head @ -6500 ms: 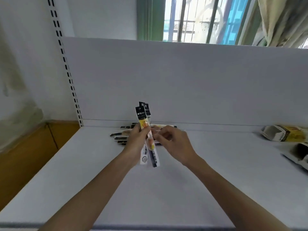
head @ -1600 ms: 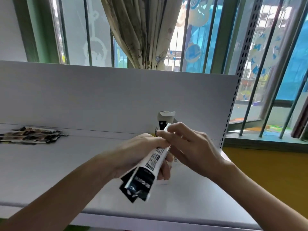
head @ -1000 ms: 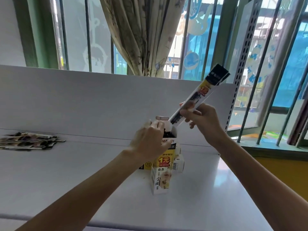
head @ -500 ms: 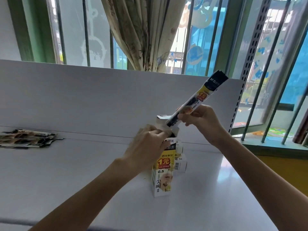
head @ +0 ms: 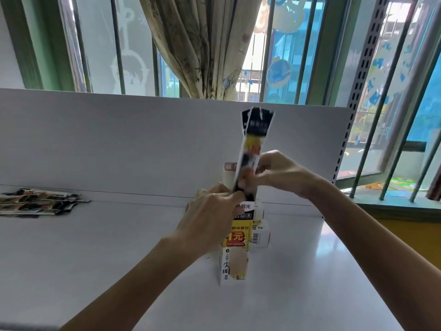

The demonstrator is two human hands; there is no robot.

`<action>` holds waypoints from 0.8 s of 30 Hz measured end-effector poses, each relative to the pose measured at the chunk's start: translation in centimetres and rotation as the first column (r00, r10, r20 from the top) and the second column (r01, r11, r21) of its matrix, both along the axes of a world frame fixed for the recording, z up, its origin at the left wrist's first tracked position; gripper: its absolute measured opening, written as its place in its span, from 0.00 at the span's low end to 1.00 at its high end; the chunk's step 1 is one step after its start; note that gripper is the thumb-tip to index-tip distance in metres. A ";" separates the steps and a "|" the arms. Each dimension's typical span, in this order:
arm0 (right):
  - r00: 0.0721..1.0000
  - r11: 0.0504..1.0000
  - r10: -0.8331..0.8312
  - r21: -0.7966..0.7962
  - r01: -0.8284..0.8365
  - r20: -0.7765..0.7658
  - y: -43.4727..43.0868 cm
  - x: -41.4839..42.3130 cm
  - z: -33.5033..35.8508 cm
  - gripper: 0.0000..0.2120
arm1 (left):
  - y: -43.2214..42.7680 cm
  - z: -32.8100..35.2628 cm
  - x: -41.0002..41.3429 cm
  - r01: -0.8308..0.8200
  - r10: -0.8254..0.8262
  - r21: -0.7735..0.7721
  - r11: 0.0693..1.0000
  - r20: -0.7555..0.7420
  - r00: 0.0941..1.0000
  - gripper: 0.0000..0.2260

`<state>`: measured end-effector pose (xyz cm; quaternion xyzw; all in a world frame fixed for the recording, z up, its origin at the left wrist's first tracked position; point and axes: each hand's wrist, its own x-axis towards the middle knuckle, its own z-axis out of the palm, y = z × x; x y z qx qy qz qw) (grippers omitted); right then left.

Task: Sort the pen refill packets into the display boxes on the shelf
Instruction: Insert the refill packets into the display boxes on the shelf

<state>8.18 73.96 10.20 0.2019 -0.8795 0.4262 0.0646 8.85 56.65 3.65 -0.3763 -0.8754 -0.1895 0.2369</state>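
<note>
An upright display box (head: 235, 256), white with yellow and black print, stands on the white shelf (head: 95, 247). My left hand (head: 210, 220) grips the box near its open top. My right hand (head: 274, 173) pinches a few long pen refill packets (head: 254, 137), black at the top and yellow below. They stand almost upright with their lower ends in the box mouth. A second box (head: 261, 232) stands just behind the first, mostly hidden. A pile of several refill packets (head: 38, 204) lies flat at the far left of the shelf.
The shelf's white back panel (head: 143, 144) rises behind the boxes. Its perforated upright (head: 353, 96) marks the right end, where the shelf stops. Beyond are window bars and a patterned curtain (head: 202, 44).
The packets in my right hand have swung from a steep rightward slant to nearly upright, and their lower ends have gone down into the box. My left hand stays on the box top.
</note>
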 end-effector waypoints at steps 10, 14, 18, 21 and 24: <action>0.997 0.998 -0.049 0.046 0.052 -0.055 -0.5 -0.9 -0.6 0.07 | -0.2 0.4 0.2 0.007 -0.048 0.198 0.980 0.204 0.978 0.06; 0.995 0.993 -0.067 0.105 0.059 0.072 -0.5 -1.0 -0.7 0.11 | -0.2 0.4 0.0 0.009 -0.071 0.243 0.970 0.247 0.966 0.06; 0.992 0.995 0.016 0.091 -0.027 0.127 -0.2 -0.6 0.1 0.06 | -0.5 0.6 0.0 0.046 -0.081 0.169 0.985 0.205 0.975 0.07; 1.000 0.998 -0.019 -0.065 0.020 0.013 0.2 -0.8 0.8 0.11 | -0.8 0.9 0.3 0.072 -0.074 0.043 0.996 0.062 0.995 0.08; 0.994 0.996 -0.079 0.043 0.083 -0.078 -0.2 -1.2 0.9 0.06 | -0.4 1.0 0.2 0.026 -0.034 -0.077 0.997 -0.102 0.994 0.11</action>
